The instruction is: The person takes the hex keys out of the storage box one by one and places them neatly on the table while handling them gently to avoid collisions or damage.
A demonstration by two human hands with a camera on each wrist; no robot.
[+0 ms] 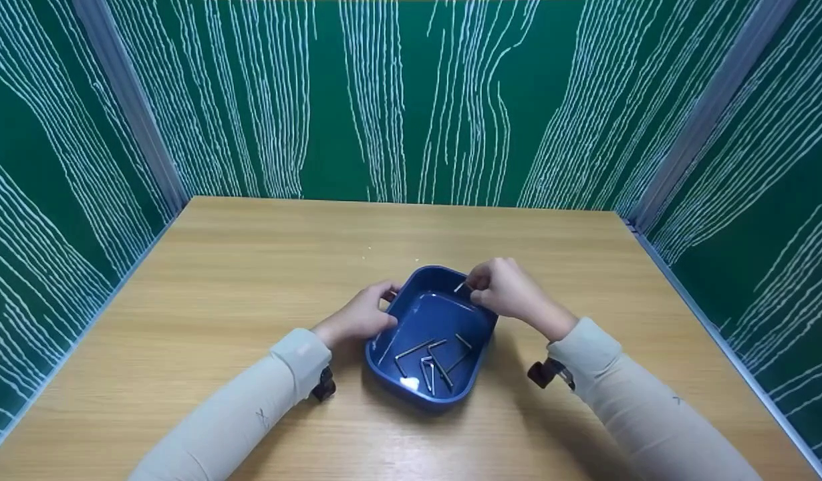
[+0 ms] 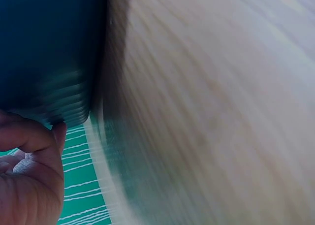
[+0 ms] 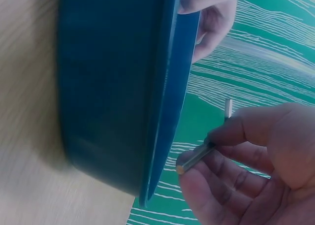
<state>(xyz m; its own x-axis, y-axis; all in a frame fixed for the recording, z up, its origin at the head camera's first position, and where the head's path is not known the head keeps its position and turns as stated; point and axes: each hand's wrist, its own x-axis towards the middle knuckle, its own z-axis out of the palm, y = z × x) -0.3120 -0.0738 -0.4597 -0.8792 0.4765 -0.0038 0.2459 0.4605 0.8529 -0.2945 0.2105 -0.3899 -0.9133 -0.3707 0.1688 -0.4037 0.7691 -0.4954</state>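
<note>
A deep blue plastic tub (image 1: 444, 314) with rounded corners stands on the table. My left hand (image 1: 359, 315) grips its left wall, with the thumb on the rim side and fingers round the outside; the left wrist view shows this hand (image 2: 32, 171) against the tub's outer wall. Over the tub's far right rim, my right hand (image 1: 508, 290) holds a small L-shaped hex key (image 3: 197, 158), pinched between thumb and fingers in the right wrist view. Several more metal hex keys (image 1: 440, 367) of different sizes lie loosely at the near end of the tub's floor.
The wooden table (image 1: 264, 247) carries a few tiny pale specks beyond the tub. Green panels (image 1: 438, 100) with white wavy lines enclose the back and both sides, with grey posts (image 1: 133, 100) at the corners.
</note>
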